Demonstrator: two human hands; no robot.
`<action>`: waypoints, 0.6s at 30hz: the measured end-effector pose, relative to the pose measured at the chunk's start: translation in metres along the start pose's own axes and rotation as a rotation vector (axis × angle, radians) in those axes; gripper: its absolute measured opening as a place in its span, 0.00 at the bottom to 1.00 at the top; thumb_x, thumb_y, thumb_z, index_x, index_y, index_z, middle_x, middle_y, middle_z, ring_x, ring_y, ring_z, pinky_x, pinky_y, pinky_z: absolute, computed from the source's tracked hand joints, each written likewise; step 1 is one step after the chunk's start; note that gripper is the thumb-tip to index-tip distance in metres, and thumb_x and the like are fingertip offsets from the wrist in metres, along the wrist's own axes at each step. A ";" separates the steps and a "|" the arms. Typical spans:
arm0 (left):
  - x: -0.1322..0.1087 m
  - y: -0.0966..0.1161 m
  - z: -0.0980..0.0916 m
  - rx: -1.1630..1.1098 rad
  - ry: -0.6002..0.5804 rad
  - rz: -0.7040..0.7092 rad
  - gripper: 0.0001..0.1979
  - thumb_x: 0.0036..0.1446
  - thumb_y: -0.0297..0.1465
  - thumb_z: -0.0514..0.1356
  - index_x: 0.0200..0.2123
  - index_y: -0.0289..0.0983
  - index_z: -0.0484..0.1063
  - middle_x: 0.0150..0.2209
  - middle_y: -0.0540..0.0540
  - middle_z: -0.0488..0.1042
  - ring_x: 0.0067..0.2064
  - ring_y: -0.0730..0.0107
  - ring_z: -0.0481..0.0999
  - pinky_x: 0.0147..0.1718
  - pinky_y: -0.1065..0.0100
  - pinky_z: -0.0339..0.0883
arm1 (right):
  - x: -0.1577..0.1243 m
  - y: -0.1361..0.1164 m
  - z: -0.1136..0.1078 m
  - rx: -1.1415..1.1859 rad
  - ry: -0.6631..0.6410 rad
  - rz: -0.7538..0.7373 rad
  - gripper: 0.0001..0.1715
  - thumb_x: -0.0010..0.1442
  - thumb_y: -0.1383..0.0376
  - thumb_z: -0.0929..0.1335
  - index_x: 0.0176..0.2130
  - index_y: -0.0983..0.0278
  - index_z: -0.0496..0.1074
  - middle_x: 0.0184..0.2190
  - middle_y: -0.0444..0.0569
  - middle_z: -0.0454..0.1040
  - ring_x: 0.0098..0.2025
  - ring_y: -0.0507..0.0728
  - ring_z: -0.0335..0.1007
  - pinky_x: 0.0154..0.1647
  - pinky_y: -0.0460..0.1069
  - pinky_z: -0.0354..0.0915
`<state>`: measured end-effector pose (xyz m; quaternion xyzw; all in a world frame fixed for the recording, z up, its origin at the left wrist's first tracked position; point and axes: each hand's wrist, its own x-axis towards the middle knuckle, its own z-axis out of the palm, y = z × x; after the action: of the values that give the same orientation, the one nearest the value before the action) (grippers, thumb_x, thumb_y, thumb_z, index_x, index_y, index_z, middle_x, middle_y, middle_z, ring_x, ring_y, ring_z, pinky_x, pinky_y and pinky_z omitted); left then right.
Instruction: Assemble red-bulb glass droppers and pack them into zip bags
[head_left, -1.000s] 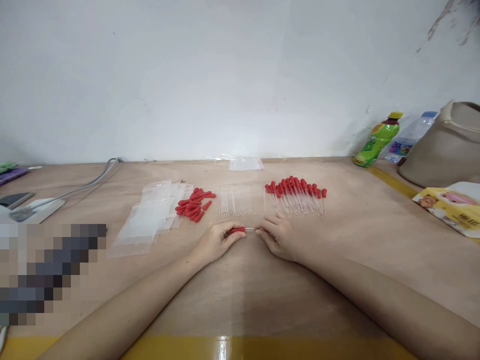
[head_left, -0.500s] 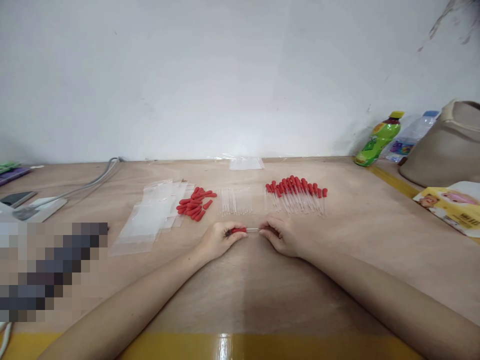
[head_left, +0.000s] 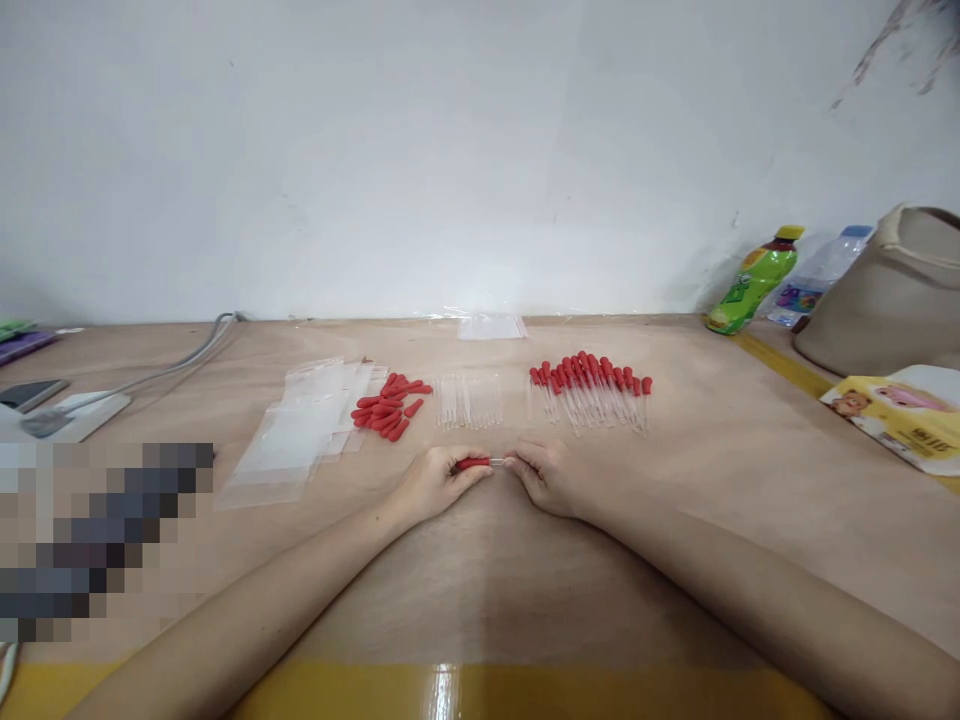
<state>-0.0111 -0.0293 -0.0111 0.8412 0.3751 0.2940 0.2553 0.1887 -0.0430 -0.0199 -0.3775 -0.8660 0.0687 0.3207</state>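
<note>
Forearms rest on the tan wooden tabletop (head_left: 480, 590), just past the glossy yellow strip (head_left: 525, 695) along its near edge.

Grip: left hand (head_left: 433, 486) curled, fingertips pinched closed on a small red rubber bulb (head_left: 472, 463). Right hand (head_left: 549, 480) likewise pinched closed, on a thin clear tube (head_left: 498, 461) (glass or plastic, cannot tell). Tube lies level, one end at the mouth of the bulb; only a short length shows between the two sets of fingertips. Both hands low, at or on the table surface. Hands nearly touching.

Just beyond the grip: flat row of bare clear tubes (head_left: 469, 400). Beyond and left of the grip: loose heap of red rubber bulbs (head_left: 390, 406), then a fanned stack of clear plastic zip bags (head_left: 300, 435) further left. Beyond and right of the grip: row of finished droppers with red caps (head_left: 592, 392).

Well beyond, by the white wall: one small clear bag (head_left: 491, 327).

Far left of the grip: white power strip (head_left: 71, 415) with grey cable (head_left: 176, 368).

Far right: yellow printed tissue pack (head_left: 896, 415), beige fabric bag (head_left: 889, 295), green plastic drink bottle (head_left: 754, 280), clear water bottle (head_left: 821, 268).
</note>
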 end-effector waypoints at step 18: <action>-0.003 -0.006 -0.018 0.157 0.043 0.130 0.15 0.54 0.32 0.57 0.47 0.38 0.68 0.43 0.44 0.73 0.40 0.66 0.73 0.39 0.65 0.68 | 0.026 0.018 -0.064 -0.085 -0.070 0.465 0.13 0.57 0.65 0.60 0.24 0.64 0.68 0.22 0.46 0.72 0.25 0.51 0.66 0.25 0.45 0.57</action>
<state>-0.0276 -0.0251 -0.0035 0.8748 0.3468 0.2975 0.1611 0.2251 -0.0197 0.0365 -0.5775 -0.7684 0.1173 0.2498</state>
